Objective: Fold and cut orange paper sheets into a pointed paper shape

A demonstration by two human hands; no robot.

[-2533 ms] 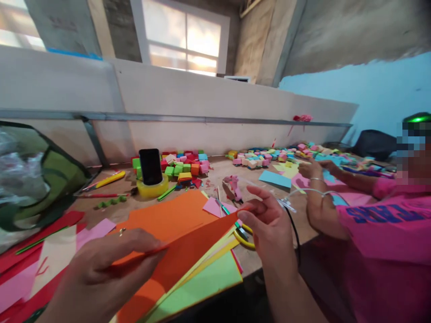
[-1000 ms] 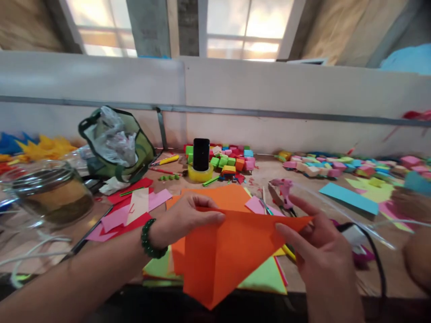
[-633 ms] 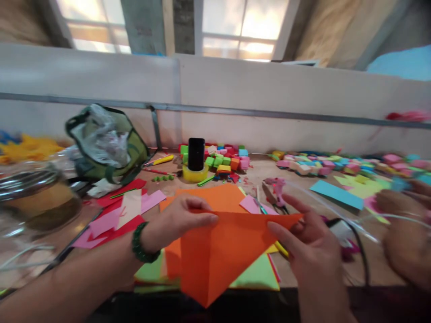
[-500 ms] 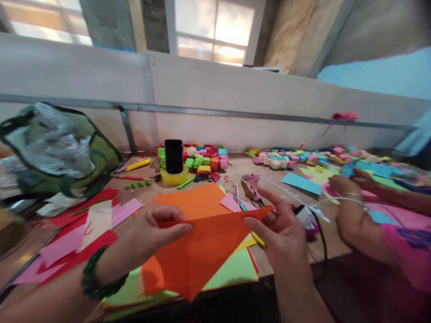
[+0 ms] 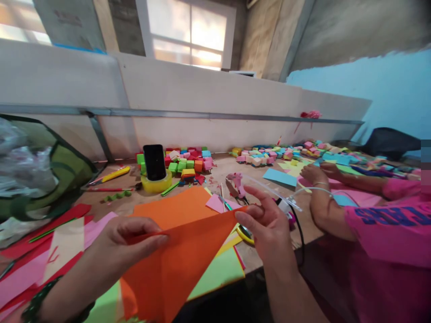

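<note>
Holds a creased orange paper sheet (image 5: 183, 249) raised over the near edge of a brown tabletop (image 5: 220, 171), slung between both hands. Pinches its upper edge with the left hand (image 5: 129, 242), thumb pressed down over curled fingers. Pinches its pointed right-hand corner with the right hand (image 5: 269, 231), between thumb and fingers, with the index finger lifted clear. Keeps the top edge straight from grip to grip, sloping up to the right, and lets the rest hang below, out of the bottom of view. Wears a dark green beaded bracelet (image 5: 43, 296) on the left wrist.

Has flat orange paper (image 5: 171, 202) just behind the grip and a light green sheet (image 5: 220, 271) below it. Has yellow-handled scissors (image 5: 245, 235) just left of the right fingertips, with a pink glue gun (image 5: 236, 185) beyond. Faces, farther past the grip, a smartphone (image 5: 155, 161) propped on a yellow tape roll (image 5: 156, 184), beside colourful small blocks (image 5: 183, 167). Sits near a co-worker's pink sleeve (image 5: 387, 224), well right of the grip.
</note>
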